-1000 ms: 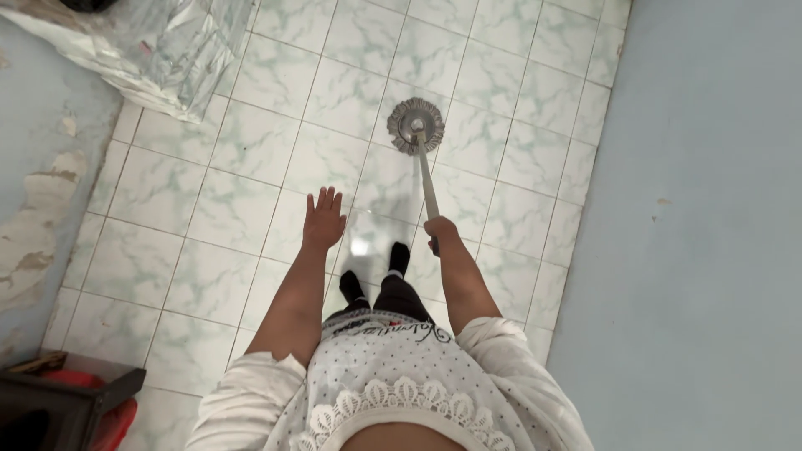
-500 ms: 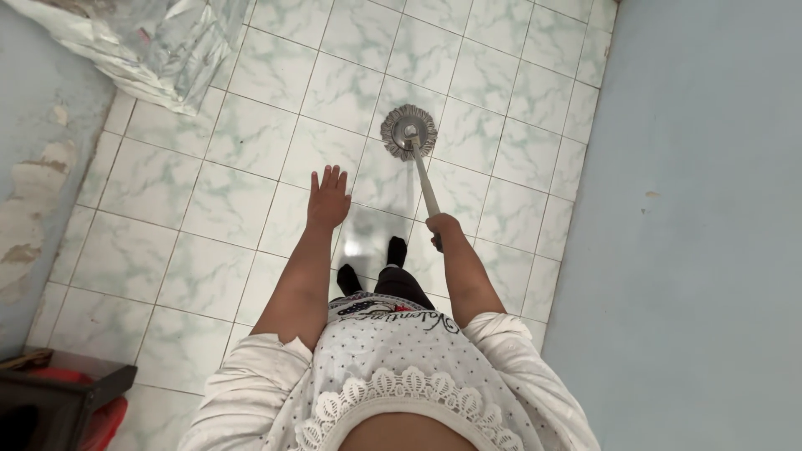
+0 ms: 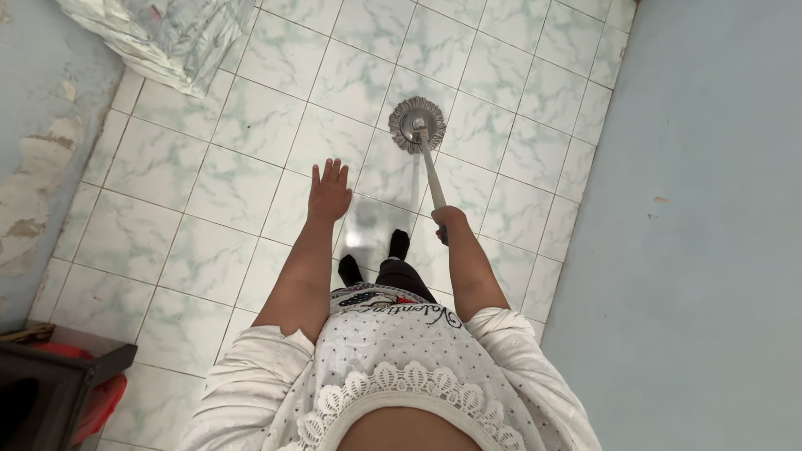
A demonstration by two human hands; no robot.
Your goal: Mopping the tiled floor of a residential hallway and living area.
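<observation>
My right hand (image 3: 448, 220) is closed around the metal handle (image 3: 433, 174) of a mop. Its round grey mop head (image 3: 417, 124) lies flat on the white and green marbled floor tiles (image 3: 251, 125) ahead of me. My left hand (image 3: 328, 191) is stretched out in the air with flat, spread fingers and holds nothing. Below the hands I see my white dotted top with a lace hem and my feet in dark socks (image 3: 374, 256) on the tiles.
A pale blue wall (image 3: 710, 225) runs along the right. On the left is a wall with peeling paint (image 3: 33, 167). A crumpled clear plastic sheet (image 3: 167, 33) lies at the upper left. A dark piece of furniture with something red (image 3: 58, 392) stands at the lower left.
The mop head has slid slightly back and forth on the tiles. My left hand has risen a little; the view has shifted slightly.
</observation>
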